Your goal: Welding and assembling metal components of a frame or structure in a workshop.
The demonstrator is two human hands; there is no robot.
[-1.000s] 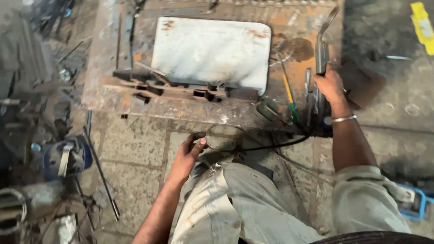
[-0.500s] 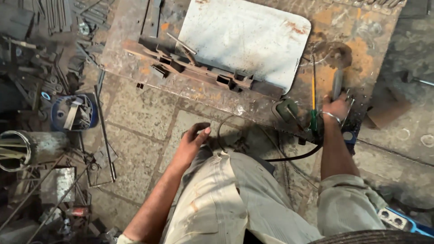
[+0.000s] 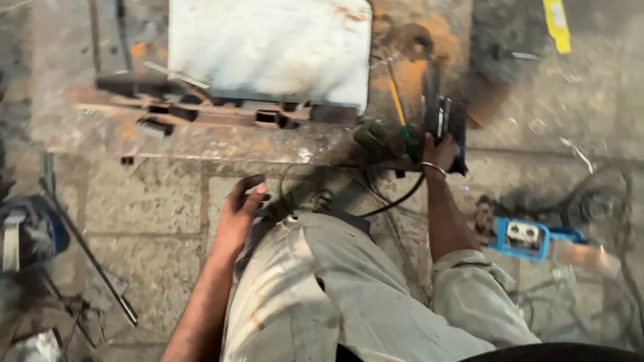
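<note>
My right hand [image 3: 439,151], a metal bangle on its wrist, grips the lower end of a dark power tool [image 3: 445,117] lying at the right edge of a rusty steel work plate [image 3: 201,144]. A black cable [image 3: 396,201] runs from the tool toward my legs. My left hand [image 3: 239,209] rests beside my left knee on the pale trousers, fingers loosely bent and holding nothing. A pale metal sheet [image 3: 268,50] lies on the plate, with dark steel bars [image 3: 201,110] along its near side. Just left of the tool is a screwdriver [image 3: 398,107] with a yellow shaft and green handle.
A blue socket box [image 3: 523,236] with tangled wires sits on the stone floor at right. A long steel rod [image 3: 87,251] and a blue object [image 3: 30,234] lie at left amid scrap. A yellow strip [image 3: 556,23] is at the top right.
The view has swung and moved closer. My right hand stays at the plate's right edge, now closed on the dark tool. My left hand remains by the knee.
</note>
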